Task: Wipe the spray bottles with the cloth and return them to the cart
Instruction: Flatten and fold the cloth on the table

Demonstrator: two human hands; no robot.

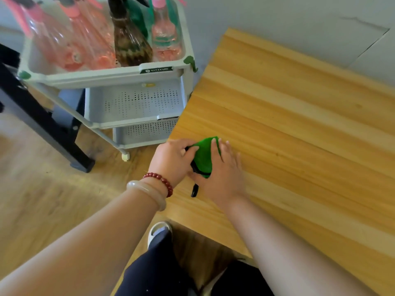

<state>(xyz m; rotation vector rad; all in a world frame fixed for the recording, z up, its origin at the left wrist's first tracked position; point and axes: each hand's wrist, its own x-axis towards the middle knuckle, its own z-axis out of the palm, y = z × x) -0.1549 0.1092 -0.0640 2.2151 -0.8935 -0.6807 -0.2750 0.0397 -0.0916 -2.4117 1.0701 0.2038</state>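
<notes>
The green cloth [205, 157] lies bunched on the table [299, 124] near the cart [106, 79], over a black piece [194, 190] (too hidden to name). The left hand [173, 159] has its grip pinching the cloth's edge. The right hand [222, 174] has its grip spread, fingers flat on the cloth. The spray bottles [128, 43] stand in the cart's top tray.

Spray bottles [164, 37] — heads off the top edge, bodies blurred

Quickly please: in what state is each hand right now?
Left hand: pinches the green cloth on the table.
Right hand: open, fingers flat on the green cloth.
</notes>
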